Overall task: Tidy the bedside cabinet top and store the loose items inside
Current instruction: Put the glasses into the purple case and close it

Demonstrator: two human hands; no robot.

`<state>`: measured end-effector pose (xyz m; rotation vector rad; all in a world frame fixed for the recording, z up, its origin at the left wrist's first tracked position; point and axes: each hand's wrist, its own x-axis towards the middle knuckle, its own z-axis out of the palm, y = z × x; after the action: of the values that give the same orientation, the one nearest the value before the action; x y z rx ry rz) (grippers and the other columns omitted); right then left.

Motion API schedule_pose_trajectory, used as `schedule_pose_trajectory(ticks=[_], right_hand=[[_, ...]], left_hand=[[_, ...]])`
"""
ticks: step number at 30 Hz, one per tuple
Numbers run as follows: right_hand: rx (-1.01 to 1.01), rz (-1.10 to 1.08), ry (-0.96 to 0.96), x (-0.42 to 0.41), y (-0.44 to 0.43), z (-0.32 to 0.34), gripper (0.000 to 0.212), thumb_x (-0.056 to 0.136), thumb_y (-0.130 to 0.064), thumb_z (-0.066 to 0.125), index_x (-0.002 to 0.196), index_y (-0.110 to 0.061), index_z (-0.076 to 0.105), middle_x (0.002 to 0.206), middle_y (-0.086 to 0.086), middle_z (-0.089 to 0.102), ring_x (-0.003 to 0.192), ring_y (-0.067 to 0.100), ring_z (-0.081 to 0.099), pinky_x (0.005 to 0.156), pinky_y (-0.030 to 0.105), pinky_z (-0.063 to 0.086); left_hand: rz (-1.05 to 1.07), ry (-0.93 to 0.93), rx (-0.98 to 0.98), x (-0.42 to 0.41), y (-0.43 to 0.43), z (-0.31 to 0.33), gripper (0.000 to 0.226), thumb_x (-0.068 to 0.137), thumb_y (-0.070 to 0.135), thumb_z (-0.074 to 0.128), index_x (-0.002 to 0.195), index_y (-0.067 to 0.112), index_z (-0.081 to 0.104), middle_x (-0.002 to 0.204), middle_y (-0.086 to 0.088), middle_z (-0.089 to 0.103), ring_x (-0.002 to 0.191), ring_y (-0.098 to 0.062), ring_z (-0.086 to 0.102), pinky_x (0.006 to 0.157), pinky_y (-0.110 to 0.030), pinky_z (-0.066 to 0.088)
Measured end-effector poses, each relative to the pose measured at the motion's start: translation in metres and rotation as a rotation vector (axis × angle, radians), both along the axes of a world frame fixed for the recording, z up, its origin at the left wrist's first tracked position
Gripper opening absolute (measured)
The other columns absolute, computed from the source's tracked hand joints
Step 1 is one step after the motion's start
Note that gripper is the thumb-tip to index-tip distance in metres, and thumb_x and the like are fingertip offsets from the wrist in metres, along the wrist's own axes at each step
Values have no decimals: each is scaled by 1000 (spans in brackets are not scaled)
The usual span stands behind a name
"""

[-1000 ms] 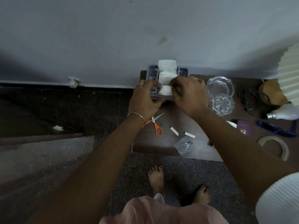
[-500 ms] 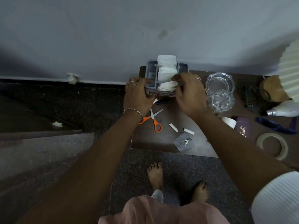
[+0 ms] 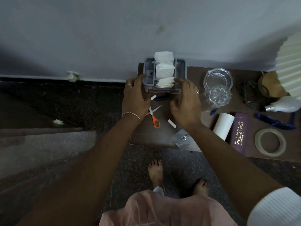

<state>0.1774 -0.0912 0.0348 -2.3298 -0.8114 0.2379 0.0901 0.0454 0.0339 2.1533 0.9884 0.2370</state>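
While L hand & R hand flank 1 organizer w/ 3 tissue wads, fingers lie loosely spread.

This looks like a room in a home, most likely a bedroom. A small brown worktop stands with its back edge against a plain grey wall. At the far right corner is a lamp with a folded cream shade on a wooden base. Little home things lie all over the worktop: a grey box of white tissues at the back left corner, orange scissors, two glass bowls, a purple glasses case and a ring of tape near the front edge. The floor is dark speckled stone. The person stands there with bare feet, as people do at home.
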Motion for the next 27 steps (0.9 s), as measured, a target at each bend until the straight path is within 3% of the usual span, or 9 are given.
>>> schedule_pose_trajectory(ticks=[6,11,15,21,27], right_hand=[[49,17,82,-33,-26,-2,59,69,2,55,126,-6,51,127,12,53,123,28,45,104,22,28],[34,25,139,-57,-67,-14,53,73,0,56,125,-6,53,126,10,54,121,26,47,104,23,30],[44,0,147,-65,-106,-14,48,74,-10,47,122,-7,55,121,9,55,116,26,50,102,29,36],[6,-7,167,-65,-170,-12,47,75,0,56,121,-9,55,123,7,55,116,24,50,101,34,42],[-41,-12,202,-59,-226,-11,45,76,-1,56,120,-13,55,121,5,55,111,22,51,94,31,43]], left_hand=[[193,-91,-31,-12,-34,-4,62,72,11,62,130,6,43,126,-13,47,113,-29,51,97,-44,45],[176,-58,-46,-23,-72,-12,60,70,12,59,128,5,45,121,-15,50,110,-34,54,94,-49,46],[174,-6,-68,-30,-108,-11,49,73,8,62,120,8,49,116,-13,52,108,-32,53,95,-42,43],[210,61,-184,-40,-165,-15,43,73,10,62,115,9,49,114,-10,52,102,-30,55,89,-45,49],[254,120,-233,-43,-216,-22,44,75,9,65,116,8,51,118,-12,51,112,-27,50,96,-33,44]])
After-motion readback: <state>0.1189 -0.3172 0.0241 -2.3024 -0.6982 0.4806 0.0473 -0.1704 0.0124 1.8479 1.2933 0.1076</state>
